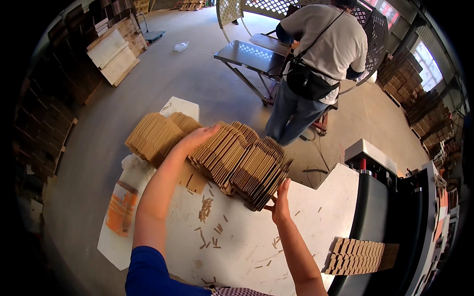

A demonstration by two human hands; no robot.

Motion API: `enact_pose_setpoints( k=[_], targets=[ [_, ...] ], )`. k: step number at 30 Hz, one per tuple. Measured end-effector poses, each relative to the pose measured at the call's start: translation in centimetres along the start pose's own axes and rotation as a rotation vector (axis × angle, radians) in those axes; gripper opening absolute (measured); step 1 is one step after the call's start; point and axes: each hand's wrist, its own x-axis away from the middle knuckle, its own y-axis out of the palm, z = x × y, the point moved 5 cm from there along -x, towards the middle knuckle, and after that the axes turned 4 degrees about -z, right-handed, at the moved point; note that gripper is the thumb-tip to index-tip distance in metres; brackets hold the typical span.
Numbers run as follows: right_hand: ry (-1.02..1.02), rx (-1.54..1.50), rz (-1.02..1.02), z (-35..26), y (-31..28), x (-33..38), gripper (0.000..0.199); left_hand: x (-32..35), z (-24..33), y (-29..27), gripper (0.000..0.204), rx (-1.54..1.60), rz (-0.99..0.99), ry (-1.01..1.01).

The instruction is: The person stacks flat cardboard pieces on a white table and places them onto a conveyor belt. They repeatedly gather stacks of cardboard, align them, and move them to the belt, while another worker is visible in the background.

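Observation:
A long row of brown cut cardboard pieces (229, 155), standing on edge and packed face to face, lies across the white worktable (237, 261). At the left end of its larger right-hand part, my left hand (197, 139) reaches over the cardboard, its fingertips partly hidden among the pieces. My right hand (281, 204) presses the opposite end, fingers up along the last piece and thumb apart. Between them the two hands hold this part of the row. Another bunch of cardboard pieces (154, 135) leans to the left of my left hand.
Small cardboard scraps (205, 209) litter the tabletop. On the right, a scored cardboard sheet (360, 257) lies at a machine with black rollers (377, 207). Ahead, a person (321, 49) stands with their back to me beside a metal table (253, 54). Stacked cardboard (402, 76) lines the right side.

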Motion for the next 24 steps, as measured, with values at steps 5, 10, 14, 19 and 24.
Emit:
enact_pose_setpoints(
  k=[5,10,14,19,24],
  targets=[
    [0.064,0.026,0.025,0.8,1.5,0.1,0.102,-1.7,-2.5,-7.2,0.078,-0.540,0.296,0.183],
    [0.152,0.124,0.064,4.2,0.3,-0.5,0.098,0.8,0.0,-5.3,0.064,-1.022,0.549,0.206],
    [0.187,0.164,0.072,5.8,0.7,-0.4,0.095,3.1,1.1,-4.6,0.058,-1.135,0.620,0.183],
    [0.157,0.199,0.060,5.9,0.3,0.2,0.088,6.4,2.7,-3.1,0.037,-1.003,0.768,0.579],
    [0.062,0.191,0.156,10.0,-4.5,4.0,0.075,15.4,-0.1,11.1,0.017,-0.662,0.663,0.985]
  ],
)
